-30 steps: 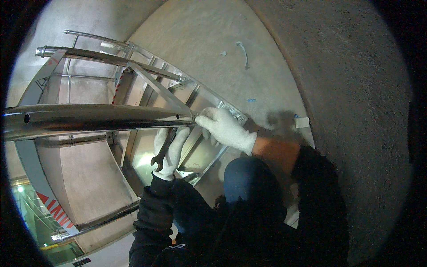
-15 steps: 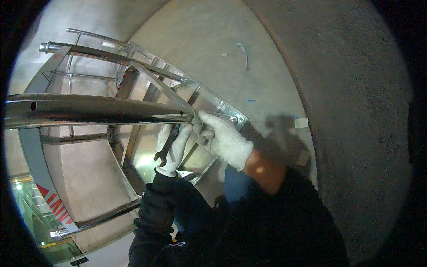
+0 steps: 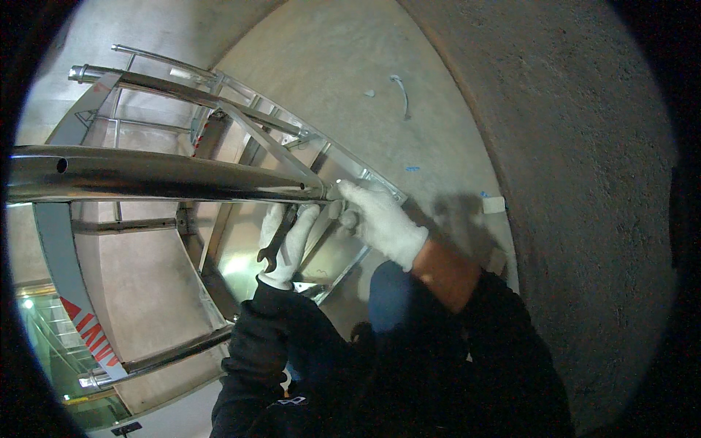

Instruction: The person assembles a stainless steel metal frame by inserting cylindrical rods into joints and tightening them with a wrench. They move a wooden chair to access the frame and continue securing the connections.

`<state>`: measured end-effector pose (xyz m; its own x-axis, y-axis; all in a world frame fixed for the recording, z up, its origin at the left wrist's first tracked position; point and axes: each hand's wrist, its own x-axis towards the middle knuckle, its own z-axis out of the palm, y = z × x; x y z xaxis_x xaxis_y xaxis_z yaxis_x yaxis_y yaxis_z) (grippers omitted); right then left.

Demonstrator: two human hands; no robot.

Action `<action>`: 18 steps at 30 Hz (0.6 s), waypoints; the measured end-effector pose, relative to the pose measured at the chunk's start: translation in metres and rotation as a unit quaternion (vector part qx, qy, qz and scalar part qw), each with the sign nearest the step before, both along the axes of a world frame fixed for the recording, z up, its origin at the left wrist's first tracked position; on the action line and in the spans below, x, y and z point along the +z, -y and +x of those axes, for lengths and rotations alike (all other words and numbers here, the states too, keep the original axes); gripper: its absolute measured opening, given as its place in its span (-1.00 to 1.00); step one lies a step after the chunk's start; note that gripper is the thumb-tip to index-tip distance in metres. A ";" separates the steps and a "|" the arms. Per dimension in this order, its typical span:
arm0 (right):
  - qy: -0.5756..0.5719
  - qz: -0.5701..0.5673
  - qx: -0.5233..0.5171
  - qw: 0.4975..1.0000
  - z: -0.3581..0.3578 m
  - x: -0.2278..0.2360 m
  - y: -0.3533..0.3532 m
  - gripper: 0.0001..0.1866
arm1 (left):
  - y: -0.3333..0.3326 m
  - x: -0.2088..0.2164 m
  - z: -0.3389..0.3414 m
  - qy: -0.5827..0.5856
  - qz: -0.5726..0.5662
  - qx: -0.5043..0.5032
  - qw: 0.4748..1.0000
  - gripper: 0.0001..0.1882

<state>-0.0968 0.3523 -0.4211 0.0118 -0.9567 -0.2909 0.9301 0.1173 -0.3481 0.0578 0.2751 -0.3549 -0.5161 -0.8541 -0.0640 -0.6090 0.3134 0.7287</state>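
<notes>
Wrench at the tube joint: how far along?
Looks done: metal frame stands assembled, steel tube seated at the joint. In hand: left hand holds the wrench; right hand grips the joint. Left: tightening; the fastener itself is hidden.

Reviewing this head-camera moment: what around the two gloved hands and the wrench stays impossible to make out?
- Head view: the wrench upper jaw and whatever it turns, hidden behind the left hand.
- What the right hand grips at the metal bracket, covered by its glove.
- The near steel tube, cut off at the left rim.
</notes>
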 end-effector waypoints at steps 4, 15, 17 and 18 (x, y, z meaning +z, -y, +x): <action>-0.195 -0.023 0.021 0.980 -0.016 -0.003 -0.004 -0.74 | 0.001 -0.002 0.002 -0.010 0.009 -0.001 1.000 -0.66; -0.445 -0.060 0.000 0.894 0.002 -0.033 0.008 -0.73 | 0.001 -0.005 0.001 -0.027 0.027 0.011 0.999 -0.68; -0.392 -0.065 0.007 0.918 0.003 -0.033 0.009 -0.73 | 0.000 -0.004 0.001 -0.021 0.017 0.006 1.000 -0.69; -0.391 -0.061 0.010 0.918 0.004 -0.031 0.010 -0.73 | 0.001 -0.004 0.001 -0.021 0.011 0.004 1.000 -0.69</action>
